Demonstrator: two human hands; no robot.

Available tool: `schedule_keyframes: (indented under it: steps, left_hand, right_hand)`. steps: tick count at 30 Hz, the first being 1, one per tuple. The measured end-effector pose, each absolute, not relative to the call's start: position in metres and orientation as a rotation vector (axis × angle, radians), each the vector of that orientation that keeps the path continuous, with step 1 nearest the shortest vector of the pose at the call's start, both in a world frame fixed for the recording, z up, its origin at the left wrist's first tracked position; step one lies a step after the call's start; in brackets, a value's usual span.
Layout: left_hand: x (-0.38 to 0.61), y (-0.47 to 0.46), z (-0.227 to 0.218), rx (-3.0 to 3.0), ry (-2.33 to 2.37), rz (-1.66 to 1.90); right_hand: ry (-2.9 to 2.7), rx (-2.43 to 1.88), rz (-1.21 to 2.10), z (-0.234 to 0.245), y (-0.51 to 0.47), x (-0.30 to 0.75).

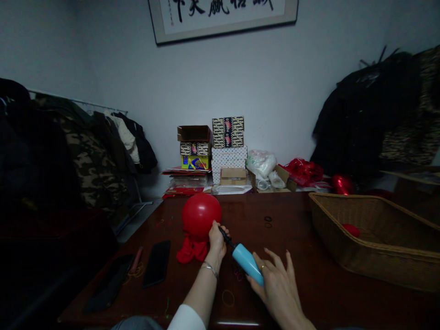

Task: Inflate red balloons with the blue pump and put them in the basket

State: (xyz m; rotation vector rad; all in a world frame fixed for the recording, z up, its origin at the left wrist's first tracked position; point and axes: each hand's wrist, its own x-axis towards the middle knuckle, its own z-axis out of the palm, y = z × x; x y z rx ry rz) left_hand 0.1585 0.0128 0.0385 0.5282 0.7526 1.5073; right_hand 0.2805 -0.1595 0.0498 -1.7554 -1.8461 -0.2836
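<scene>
A round, inflated red balloon (201, 214) rests above the middle of the table, beside a heap of limp red balloons (193, 249). My left hand (217, 239) is closed where the balloon meets the black nozzle of a light blue balloon pump (246, 263); the balloon's neck is hidden by my fingers. My right hand (277, 282) grips the rear end of the pump between thumb and palm side, with its other fingers stretched out. The pump slants from the balloon down toward my right hand.
On the brown table (285, 252) lie a black phone (156, 263), a dark flat case (109, 283), and several rubber bands (228, 298). A wicker basket (374, 266) with a red balloon inside stands at the right. Stacked boxes (228, 158) line the back wall.
</scene>
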Motion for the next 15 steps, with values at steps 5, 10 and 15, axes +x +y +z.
schedule_keyframes:
  steps: [5,10,15]
  left_hand:
    - [0.162,0.011,0.040,0.527,0.749,1.483]
    - [0.158,0.014,0.043,0.553,0.772,1.511]
    - [0.155,0.019,0.045,0.537,0.782,1.502]
  right_hand:
    - [-1.817,-1.779,-0.274,0.060,-0.145,0.267]
    - [-1.819,-1.758,-0.277,0.059,-0.145,0.264]
    - [-1.828,-1.738,-0.280,0.056,-0.155,0.271]
